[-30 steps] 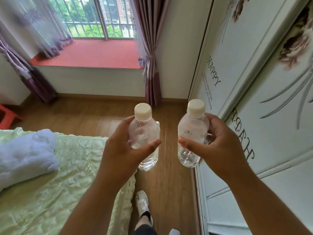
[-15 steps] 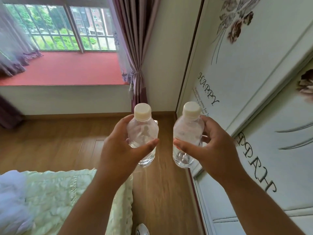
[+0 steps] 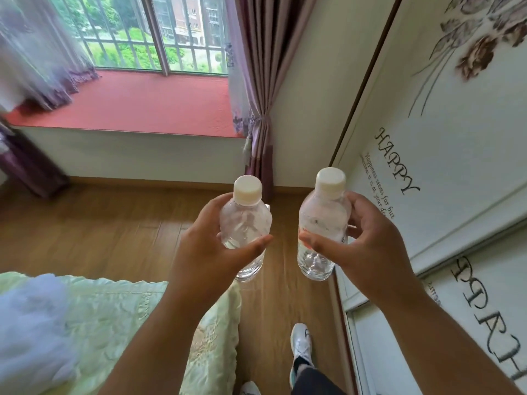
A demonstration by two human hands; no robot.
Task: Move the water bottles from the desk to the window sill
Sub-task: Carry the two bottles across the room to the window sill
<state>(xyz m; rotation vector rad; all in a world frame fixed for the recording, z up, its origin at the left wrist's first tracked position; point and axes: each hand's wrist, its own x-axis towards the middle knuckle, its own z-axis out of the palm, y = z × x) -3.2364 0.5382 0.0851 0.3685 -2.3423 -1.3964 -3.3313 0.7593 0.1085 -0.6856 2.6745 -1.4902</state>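
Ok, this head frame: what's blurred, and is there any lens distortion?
Head view: sheer curtain and white blanket at left are smeared; both bottles and hands stay sharp; wardrobe edges lean with wide-angle distortion; soft daylight, no glare.

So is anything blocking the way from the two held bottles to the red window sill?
Nothing visible does. The left hand and right hand each hold a bottle over bare wood floor, and the sill ahead shows open surface, curtains only at its ends.
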